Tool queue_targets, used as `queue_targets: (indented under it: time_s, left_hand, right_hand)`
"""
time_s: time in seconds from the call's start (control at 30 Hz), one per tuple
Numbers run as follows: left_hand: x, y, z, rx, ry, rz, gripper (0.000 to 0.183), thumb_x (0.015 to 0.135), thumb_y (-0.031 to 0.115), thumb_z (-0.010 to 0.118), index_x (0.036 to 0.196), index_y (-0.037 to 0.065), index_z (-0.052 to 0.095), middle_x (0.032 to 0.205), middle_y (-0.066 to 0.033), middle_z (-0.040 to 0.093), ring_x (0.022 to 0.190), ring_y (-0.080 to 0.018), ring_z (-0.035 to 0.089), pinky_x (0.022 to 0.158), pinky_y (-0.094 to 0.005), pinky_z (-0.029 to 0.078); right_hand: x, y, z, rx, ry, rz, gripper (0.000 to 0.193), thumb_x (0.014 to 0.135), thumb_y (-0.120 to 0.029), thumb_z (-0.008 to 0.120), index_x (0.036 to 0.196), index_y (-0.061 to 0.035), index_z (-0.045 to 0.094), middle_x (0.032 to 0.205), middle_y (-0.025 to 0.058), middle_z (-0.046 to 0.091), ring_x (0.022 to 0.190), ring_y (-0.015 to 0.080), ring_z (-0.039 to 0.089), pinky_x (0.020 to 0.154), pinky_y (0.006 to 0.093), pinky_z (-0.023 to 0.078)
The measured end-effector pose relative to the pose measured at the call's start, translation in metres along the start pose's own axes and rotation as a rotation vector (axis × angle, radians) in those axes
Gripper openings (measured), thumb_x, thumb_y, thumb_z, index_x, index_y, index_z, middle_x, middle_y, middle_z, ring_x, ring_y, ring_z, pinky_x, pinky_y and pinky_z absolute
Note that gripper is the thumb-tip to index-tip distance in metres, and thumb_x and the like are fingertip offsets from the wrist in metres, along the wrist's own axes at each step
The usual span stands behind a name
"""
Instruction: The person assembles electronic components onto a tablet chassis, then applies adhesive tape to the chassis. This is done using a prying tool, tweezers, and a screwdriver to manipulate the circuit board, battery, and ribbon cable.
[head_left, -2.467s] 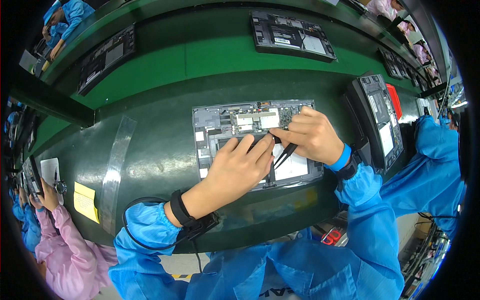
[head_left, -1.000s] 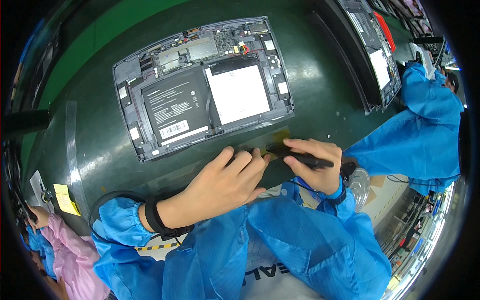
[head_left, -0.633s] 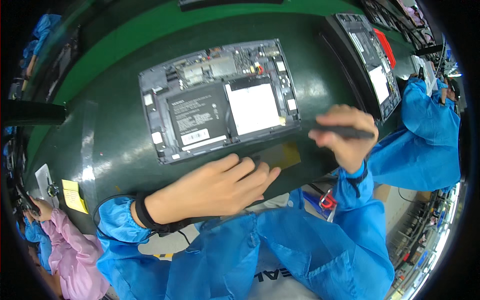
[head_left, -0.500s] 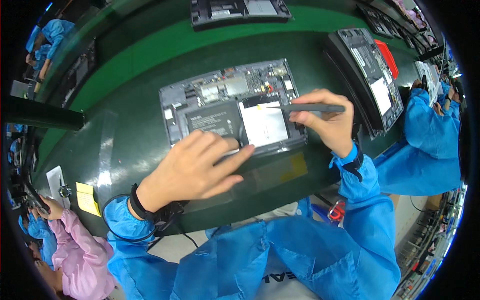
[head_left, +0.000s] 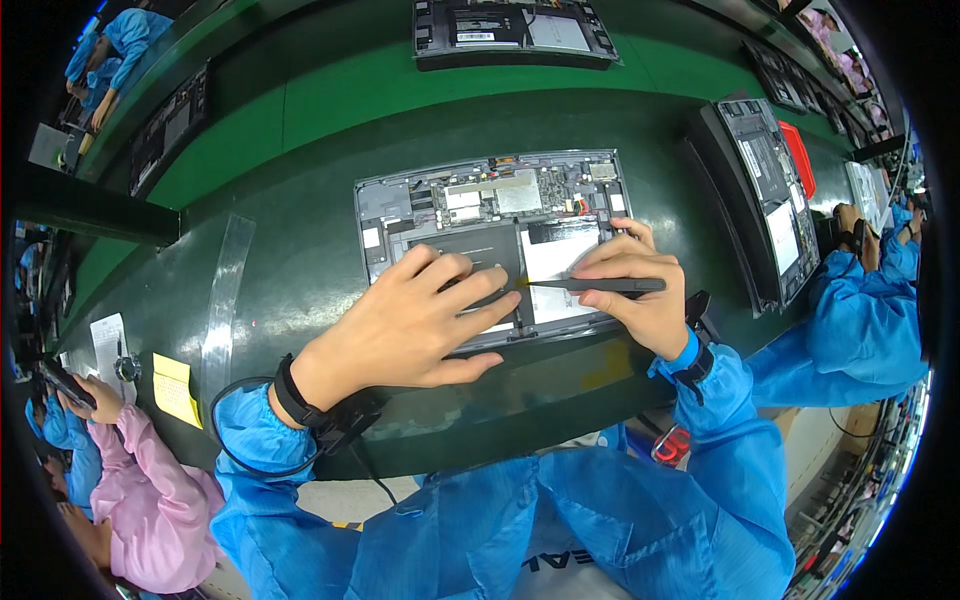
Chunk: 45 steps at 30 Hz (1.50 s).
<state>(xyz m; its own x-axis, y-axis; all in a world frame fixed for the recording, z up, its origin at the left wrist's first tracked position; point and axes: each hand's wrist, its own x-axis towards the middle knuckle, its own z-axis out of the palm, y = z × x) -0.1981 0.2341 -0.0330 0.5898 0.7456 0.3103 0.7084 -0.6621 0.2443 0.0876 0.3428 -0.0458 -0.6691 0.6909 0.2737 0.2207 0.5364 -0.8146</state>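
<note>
An opened electronic device (head_left: 480, 182) lies on the bench, its circuit board along the far side. A dark battery (head_left: 455, 243) fills the near left of it, and a white rectangular panel (head_left: 565, 262) sits right of that. My right hand (head_left: 645, 290) grips black tweezers (head_left: 610, 286), whose tips point left with a small yellow piece by them, at the seam between battery and panel. My left hand (head_left: 420, 320) lies across the battery with fingers spread, index fingertip close to the tweezer tips. It hides the near left part of the device.
Stacked similar devices (head_left: 770, 190) stand at the right, beside a red tray (head_left: 798, 160). Another opened device (head_left: 515, 35) lies on the far green strip. Yellow sticky notes (head_left: 175, 388) and clear tape (head_left: 228, 290) are at the left. Co-workers sit on both sides.
The tweezer tips and yellow piece have moved from the panel's far edge nearer to me and left, to the seam beside the battery. The whole view has shifted slightly.
</note>
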Motion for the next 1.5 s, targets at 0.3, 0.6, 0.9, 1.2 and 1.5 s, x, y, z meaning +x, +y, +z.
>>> queue_targets:
  time_s: [0.3, 0.6, 0.9, 1.2, 1.5]
  left_hand:
    - [0.007, 0.008, 0.004, 0.051, -0.026, 0.077, 0.053, 0.084, 0.045, 0.076, 0.121, 0.007, 0.071, 0.137, -0.0039, 0.066, 0.105, -0.0237, 0.059, 0.092, -0.0395, 0.045]
    - [0.022, 0.078, 0.023, 0.102, -0.039, 0.221, 0.048, 0.091, 0.041, 0.07, 0.124, 0.006, 0.067, 0.121, -0.007, 0.065, 0.107, -0.0226, 0.06, 0.095, -0.0361, 0.048]
    - [0.024, 0.118, 0.061, 0.195, -0.246, 0.123, 0.076, 0.088, 0.057, 0.068, 0.144, 0.007, 0.06, 0.127, -0.0093, 0.06, 0.113, -0.0253, 0.056, 0.104, -0.0386, 0.045]
    - [0.034, 0.125, 0.051, 0.217, -0.3, 0.097, 0.08, 0.083, 0.057, 0.072, 0.144, 0.007, 0.06, 0.125, -0.0083, 0.061, 0.112, -0.0245, 0.056, 0.101, -0.0377, 0.044]
    - [0.059, 0.103, 0.014, 0.013, -0.343, 0.09, 0.062, 0.087, 0.049, 0.073, 0.132, 0.007, 0.066, 0.112, -0.0063, 0.06, 0.098, -0.0222, 0.058, 0.085, -0.0329, 0.047]
  right_hand:
    - [-0.009, -0.004, -0.004, -0.058, 0.011, -0.013, 0.018, 0.079, -0.012, 0.089, 0.095, -0.0074, 0.083, 0.092, 0.0052, 0.079, 0.09, 0.0185, 0.071, 0.112, 0.0451, 0.039]
    - [-0.107, -0.022, -0.042, 0.521, 0.093, 0.483, 0.021, 0.095, -0.011, 0.078, 0.103, 0.0054, 0.068, 0.09, 0.0122, 0.073, 0.079, 0.015, 0.071, 0.07, 0.0282, 0.056]
    - [-0.142, -0.009, -0.023, 0.171, 0.088, 0.342, 0.02, 0.091, -0.011, 0.082, 0.104, 0.0007, 0.071, 0.087, 0.0107, 0.076, 0.077, 0.0187, 0.073, 0.071, 0.0294, 0.056]
    - [-0.133, -0.022, -0.021, -0.052, 0.061, 0.084, 0.022, 0.084, 0.002, 0.082, 0.103, 0.0021, 0.072, 0.084, 0.0118, 0.075, 0.068, 0.0195, 0.07, 0.06, 0.029, 0.052]
    - [-0.066, -0.019, -0.068, 0.4, 0.255, -0.066, 0.025, 0.098, -0.012, 0.072, 0.114, 0.0011, 0.058, 0.103, 0.014, 0.068, 0.084, 0.0173, 0.067, 0.075, 0.0289, 0.055]
